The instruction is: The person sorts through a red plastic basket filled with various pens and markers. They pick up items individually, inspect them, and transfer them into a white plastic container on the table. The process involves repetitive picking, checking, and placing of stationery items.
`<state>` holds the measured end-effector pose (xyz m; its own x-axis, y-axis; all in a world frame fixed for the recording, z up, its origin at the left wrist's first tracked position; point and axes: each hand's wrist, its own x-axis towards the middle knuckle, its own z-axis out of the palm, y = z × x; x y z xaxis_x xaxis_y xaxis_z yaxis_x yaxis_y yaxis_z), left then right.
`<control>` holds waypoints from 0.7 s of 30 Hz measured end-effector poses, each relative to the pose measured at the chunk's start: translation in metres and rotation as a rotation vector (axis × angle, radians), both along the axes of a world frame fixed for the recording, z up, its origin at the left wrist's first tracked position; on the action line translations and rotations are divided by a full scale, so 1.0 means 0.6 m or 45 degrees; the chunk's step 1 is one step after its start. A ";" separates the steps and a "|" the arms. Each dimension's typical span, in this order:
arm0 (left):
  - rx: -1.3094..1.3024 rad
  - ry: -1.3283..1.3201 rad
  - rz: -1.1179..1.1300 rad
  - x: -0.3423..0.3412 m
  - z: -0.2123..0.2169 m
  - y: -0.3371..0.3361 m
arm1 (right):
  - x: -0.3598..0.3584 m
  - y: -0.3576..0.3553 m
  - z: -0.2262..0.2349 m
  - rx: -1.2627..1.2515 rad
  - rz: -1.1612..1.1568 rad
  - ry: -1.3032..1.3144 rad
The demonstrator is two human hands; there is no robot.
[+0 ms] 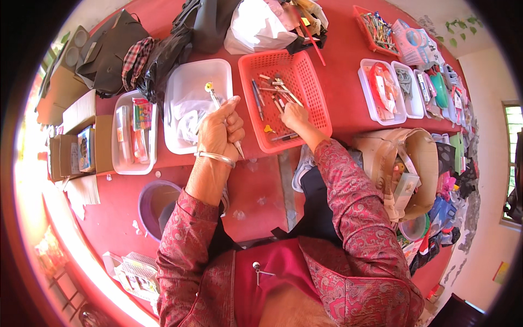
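My left hand (219,129) is closed around a pen (214,97) with a round yellow topper at its upper end. Its pointed tip comes out below the fist. My right hand (295,116) reaches into a red perforated plastic basket (321,111), fingers drawn together among loose pens and pencils. Whatever those fingertips grip is too small to make out. Near them lie a pale pencil (290,92), a dark blue pen (257,101) and a small yellow piece (268,129). Beneath and behind my left hand stands a translucent white tray (173,82) with clear plastic bags (190,122).
Left are a white tray (118,158) of packets and an open cardboard box (103,136). Black bags (111,54) and a white plastic bag (256,30) lie behind. A pen-filled red basket (359,27), white containers (368,82) and a large carton (376,144) stand right.
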<state>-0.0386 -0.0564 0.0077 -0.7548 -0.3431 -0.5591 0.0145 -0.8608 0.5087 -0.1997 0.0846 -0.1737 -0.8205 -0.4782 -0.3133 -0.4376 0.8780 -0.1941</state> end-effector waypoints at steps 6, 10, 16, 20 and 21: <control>0.038 0.026 -0.064 -0.012 -0.003 0.005 | -0.024 -0.009 -0.027 0.015 -0.089 -0.145; 0.062 0.043 -0.062 -0.005 -0.014 0.000 | -0.049 0.002 -0.018 -0.198 0.167 -0.315; 0.059 0.061 -0.004 -0.006 -0.011 -0.009 | -0.124 0.007 0.006 -0.646 -0.156 -0.184; 0.057 0.026 0.030 -0.002 -0.013 -0.011 | -0.097 -0.041 0.021 -0.539 -0.172 0.065; 0.056 0.017 0.034 0.002 -0.015 -0.013 | -0.087 -0.058 0.020 -0.549 -0.098 0.068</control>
